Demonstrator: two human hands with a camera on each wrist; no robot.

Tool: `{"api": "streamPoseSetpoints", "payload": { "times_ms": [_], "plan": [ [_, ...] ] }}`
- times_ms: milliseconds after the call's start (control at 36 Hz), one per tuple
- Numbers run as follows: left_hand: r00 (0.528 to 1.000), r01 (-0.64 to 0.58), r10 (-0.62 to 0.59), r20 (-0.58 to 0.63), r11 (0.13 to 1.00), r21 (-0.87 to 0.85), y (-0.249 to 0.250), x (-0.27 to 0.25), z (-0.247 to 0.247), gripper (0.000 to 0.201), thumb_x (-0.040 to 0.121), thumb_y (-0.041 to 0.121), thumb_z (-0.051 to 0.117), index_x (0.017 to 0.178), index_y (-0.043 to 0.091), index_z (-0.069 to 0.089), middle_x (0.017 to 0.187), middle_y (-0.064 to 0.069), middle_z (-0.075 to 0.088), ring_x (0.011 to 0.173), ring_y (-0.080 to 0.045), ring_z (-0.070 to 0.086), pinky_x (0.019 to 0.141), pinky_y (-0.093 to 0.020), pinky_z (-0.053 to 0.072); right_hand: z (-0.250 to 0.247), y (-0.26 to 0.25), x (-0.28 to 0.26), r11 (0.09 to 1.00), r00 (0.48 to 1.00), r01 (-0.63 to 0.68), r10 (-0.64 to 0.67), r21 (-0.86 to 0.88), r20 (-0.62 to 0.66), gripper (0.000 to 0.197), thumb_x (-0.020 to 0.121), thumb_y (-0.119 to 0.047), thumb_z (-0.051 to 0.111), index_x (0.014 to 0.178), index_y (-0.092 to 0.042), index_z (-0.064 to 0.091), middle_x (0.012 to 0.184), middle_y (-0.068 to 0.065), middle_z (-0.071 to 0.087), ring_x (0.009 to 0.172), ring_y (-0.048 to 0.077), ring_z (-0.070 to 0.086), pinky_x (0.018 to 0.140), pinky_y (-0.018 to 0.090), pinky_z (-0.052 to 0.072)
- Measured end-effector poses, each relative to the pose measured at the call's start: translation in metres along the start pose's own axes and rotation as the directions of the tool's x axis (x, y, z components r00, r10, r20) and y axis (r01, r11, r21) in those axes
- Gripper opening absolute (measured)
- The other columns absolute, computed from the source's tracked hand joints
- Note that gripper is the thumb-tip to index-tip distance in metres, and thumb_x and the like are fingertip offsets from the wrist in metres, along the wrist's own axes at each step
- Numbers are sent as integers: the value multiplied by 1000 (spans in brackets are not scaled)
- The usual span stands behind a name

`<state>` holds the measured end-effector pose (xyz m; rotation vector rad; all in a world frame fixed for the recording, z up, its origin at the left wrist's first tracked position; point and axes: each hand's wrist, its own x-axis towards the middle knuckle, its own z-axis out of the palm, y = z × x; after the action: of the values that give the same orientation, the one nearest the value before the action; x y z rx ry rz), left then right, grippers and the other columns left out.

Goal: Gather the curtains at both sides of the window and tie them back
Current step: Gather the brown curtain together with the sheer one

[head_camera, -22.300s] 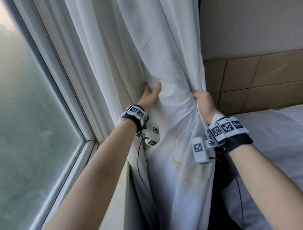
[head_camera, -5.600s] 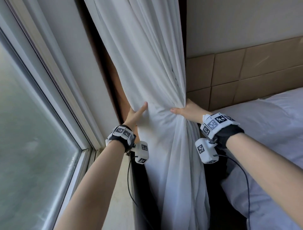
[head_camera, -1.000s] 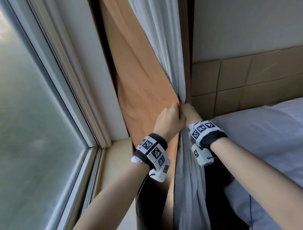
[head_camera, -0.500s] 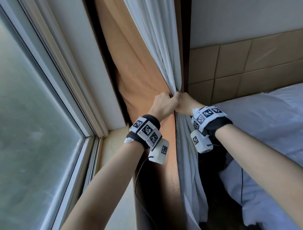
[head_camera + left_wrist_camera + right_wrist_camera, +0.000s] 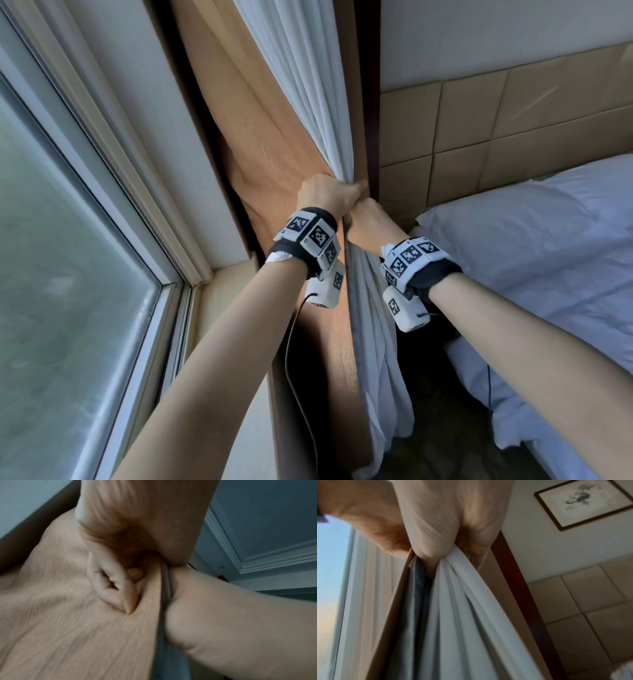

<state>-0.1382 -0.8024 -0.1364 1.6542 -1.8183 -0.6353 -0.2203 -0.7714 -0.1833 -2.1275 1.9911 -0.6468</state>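
Observation:
A white sheer curtain [image 5: 308, 85] is gathered into a narrow bunch beside a dark wooden post [image 5: 371, 102]. It hangs down below the hands [image 5: 373, 329]. A tan curtain [image 5: 263, 137] lies to its left and is pulled in against it. My left hand [image 5: 329, 197] grips a fold of the tan curtain [image 5: 51, 615] with curled fingers [image 5: 116, 588]. My right hand [image 5: 366, 219] touches the left hand and clutches the white curtain [image 5: 462, 615], which fans out of its fist [image 5: 436, 534].
The window glass [image 5: 68, 274] and its frame [image 5: 144, 171] fill the left, with a sill [image 5: 219, 308] below. A bed with white bedding [image 5: 531, 257] stands close on the right, under a tan padded headboard [image 5: 513, 120]. A framed picture [image 5: 583, 503] hangs on the wall.
The white curtain, once spread wide, is now a tight bunch with the tan curtain drawn against it. Over the last second both hands have kept their grip at the gathering point.

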Motion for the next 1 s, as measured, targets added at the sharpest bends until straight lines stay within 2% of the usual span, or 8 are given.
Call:
{"api": "streamPoseSetpoints", "payload": {
  "times_ms": [167,361,472,583,667,722,833,1000],
  "plan": [
    [997,-9,17,-72,994,105,1,-2,3,15,79,23,53,88,12,54,88,-5,57,81,-27,55,70,-31,44,12,0,-7,997,997,64,-66,52,27,22,88,-4,45,67,-10,39,62,3,46,56,20,47,60,30,38],
    [989,-38,38,-141,999,-1,-12,3,8,29,90,28,51,104,5,61,97,-12,63,95,-34,62,71,-31,42,15,-4,-13,976,998,65,-67,207,3,31,87,-14,47,60,-22,35,62,0,46,64,20,52,58,28,36],
    [988,-52,45,-151,998,-46,-25,10,5,31,93,22,47,107,-3,60,108,-19,64,100,-36,61,72,-30,41,15,2,-7,806,999,-13,30,591,-20,14,82,-26,52,72,-23,62,78,8,68,78,21,61,72,35,47],
    [996,-45,38,-80,995,-89,-39,19,-5,34,95,22,48,116,-4,54,115,-21,60,104,-38,58,77,-31,42,14,12,-5,658,999,-48,42,751,28,46,76,7,46,106,-15,74,75,-14,70,83,14,62,86,31,51],
    [995,-83,76,-72,992,-94,-52,22,-14,35,94,24,49,114,-4,55,112,-20,60,103,-37,59,77,-32,45,20,19,-4,636,996,-84,69,767,51,39,80,11,44,88,-10,76,92,5,74,94,25,66,90,33,54],
    [991,-115,107,-85,989,-94,-60,23,-20,29,95,19,50,110,-4,57,104,-18,61,99,-35,58,75,-31,44,26,20,-1,604,993,-107,97,790,60,26,83,10,52,86,-10,69,94,10,72,89,20,68,77,23,53],
    [979,-165,144,-143,976,-145,-74,23,-25,18,93,14,51,100,-1,59,94,-16,61,92,-35,59,73,-34,46,41,16,8,704,991,-126,55,699,124,42,75,-16,78,108,-24,54,105,0,66,97,13,63,81,24,49],
    [963,-212,148,-226,932,-293,-80,13,-25,26,91,13,58,116,5,53,98,-3,60,92,-23,59,80,-30,46,52,-10,15,910,999,-29,16,414,35,41,74,-32,72,109,-30,51,103,1,63,94,21,60,85,37,53]
  ]
}}
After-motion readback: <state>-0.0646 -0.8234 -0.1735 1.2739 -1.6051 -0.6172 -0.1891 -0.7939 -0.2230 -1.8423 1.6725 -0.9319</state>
